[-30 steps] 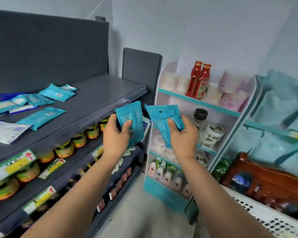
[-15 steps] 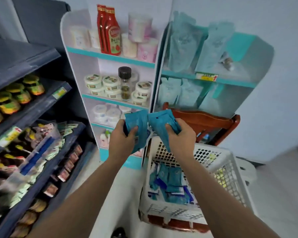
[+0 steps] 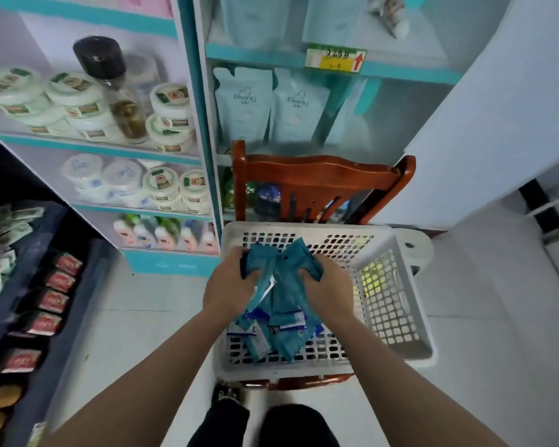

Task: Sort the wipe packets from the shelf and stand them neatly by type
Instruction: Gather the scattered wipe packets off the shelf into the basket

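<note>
My left hand (image 3: 229, 290) grips a teal wipe packet (image 3: 260, 262) and my right hand (image 3: 328, 290) grips another teal wipe packet (image 3: 296, 262). Both hands hover over the white perforated basket (image 3: 397, 301), inside its near left part. Several teal and blue wipe packets (image 3: 281, 333) lie in a loose pile on the basket's floor just below my hands. The basket rests on a red-brown wooden chair (image 3: 323, 175).
A white and teal shelf unit (image 3: 191, 101) with cream tubs, a dark-lidded jar (image 3: 117, 88) and bottles stands to the left of the chair. Pale blue refill pouches (image 3: 271, 108) stand behind the chair. A dark shelf (image 3: 36, 301) with red packets runs along the left. A white wall is at right.
My view swung right and down from the dark shelf to the basket. Both hands, each holding a teal packet, dropped down into the basket over the pile.
</note>
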{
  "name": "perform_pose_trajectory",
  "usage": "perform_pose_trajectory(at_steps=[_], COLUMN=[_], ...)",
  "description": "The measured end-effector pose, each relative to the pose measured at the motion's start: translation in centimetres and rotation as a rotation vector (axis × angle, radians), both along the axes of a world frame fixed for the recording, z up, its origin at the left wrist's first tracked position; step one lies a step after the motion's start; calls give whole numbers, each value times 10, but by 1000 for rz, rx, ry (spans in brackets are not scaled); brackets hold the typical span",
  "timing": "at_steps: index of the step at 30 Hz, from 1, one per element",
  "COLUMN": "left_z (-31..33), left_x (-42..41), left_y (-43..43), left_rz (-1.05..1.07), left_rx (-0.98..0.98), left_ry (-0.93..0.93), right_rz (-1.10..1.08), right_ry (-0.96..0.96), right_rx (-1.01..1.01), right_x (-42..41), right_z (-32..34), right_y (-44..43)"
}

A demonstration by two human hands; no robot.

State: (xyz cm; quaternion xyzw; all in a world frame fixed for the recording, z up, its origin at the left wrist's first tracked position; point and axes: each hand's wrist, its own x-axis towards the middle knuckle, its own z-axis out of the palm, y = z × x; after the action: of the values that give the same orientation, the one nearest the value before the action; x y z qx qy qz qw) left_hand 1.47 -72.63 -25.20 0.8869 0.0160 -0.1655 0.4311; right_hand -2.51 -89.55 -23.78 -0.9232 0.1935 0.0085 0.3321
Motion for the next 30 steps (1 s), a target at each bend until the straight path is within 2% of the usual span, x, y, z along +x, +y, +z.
perform_pose_trajectory(at_steps=[4,13,17,19,21,24,30], left_z=[-44,-157,-208,-227,-239,-255,-263], left_x=[-4,-22,-27,-31,-34,-36,-34], left_y=[-19,-48,-53,-56,-57,-53,-43], left_rz=[-146,-324,-384,-472,-584,-680,-675], left_rx=[203,468,640,813,933,954,909], left_ry=[102,386,392,351,347,427,462], right_rz=[59,289,300,429,626,820,857], right_ry=[166,492,612,638,733,817,854], right_rx=[26,81,169,91,-140,-358,-395], right_x=[-2,-3,-6,-11,-17,-23,-12], right_z=[-49,-174,-226,-252,-272,-290,-290], right_y=[-21,-52,-47,-43,-43,-47,-48])
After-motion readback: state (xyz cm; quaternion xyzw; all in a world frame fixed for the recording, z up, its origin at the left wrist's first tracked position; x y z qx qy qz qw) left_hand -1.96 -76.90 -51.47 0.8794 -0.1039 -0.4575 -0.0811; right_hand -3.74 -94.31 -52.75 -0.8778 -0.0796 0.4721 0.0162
